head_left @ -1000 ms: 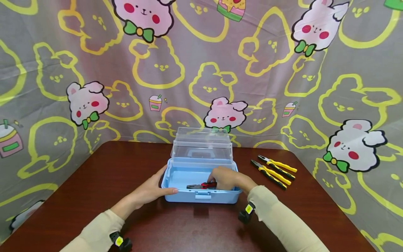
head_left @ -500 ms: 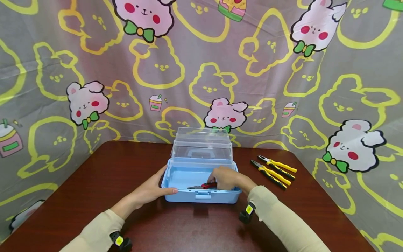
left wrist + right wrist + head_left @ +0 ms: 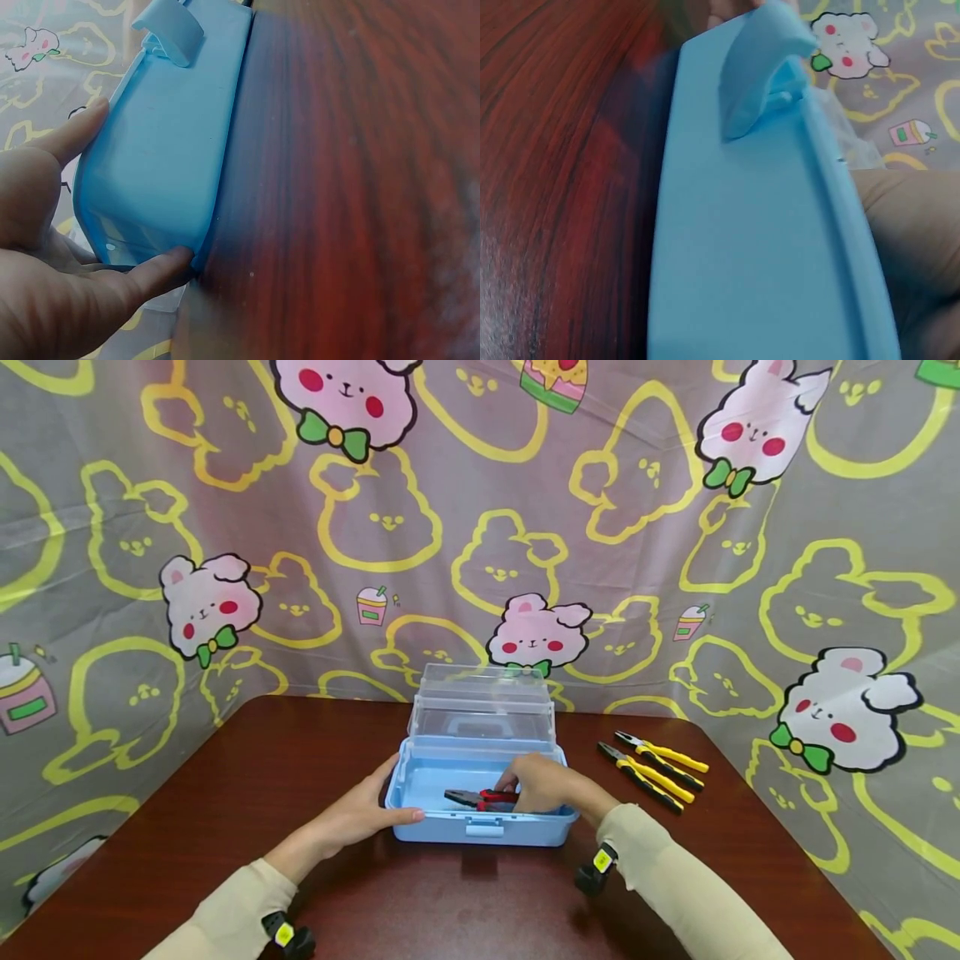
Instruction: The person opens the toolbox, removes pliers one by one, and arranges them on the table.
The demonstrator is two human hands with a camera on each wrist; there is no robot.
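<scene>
A light blue toolbox (image 3: 442, 832) stands on the table with its clear lid (image 3: 502, 720) raised at the back. My left hand (image 3: 356, 810) grips its left front corner, thumb on the front rim and fingers along the side. In the left wrist view, the thumb (image 3: 84, 126) and a finger (image 3: 166, 271) bracket the blue wall. My right hand (image 3: 546, 783) reaches inside at the right and holds pliers (image 3: 465, 797) with red handles. Their dark head points left, close behind the front wall; the handle ends are hidden by the hand.
To the right of the toolbox lie two pairs of yellow-and-black pliers, the nearer pair (image 3: 647, 777) and the farther pair (image 3: 660, 758). A latch (image 3: 483, 830) juts from the box front. A cartoon-patterned curtain (image 3: 420, 527) surrounds the brown table (image 3: 315, 735).
The pliers in my right hand have turned within the box, so more of their head and red handles shows. My right wrist has shifted slightly right; my left hand stays put.
</scene>
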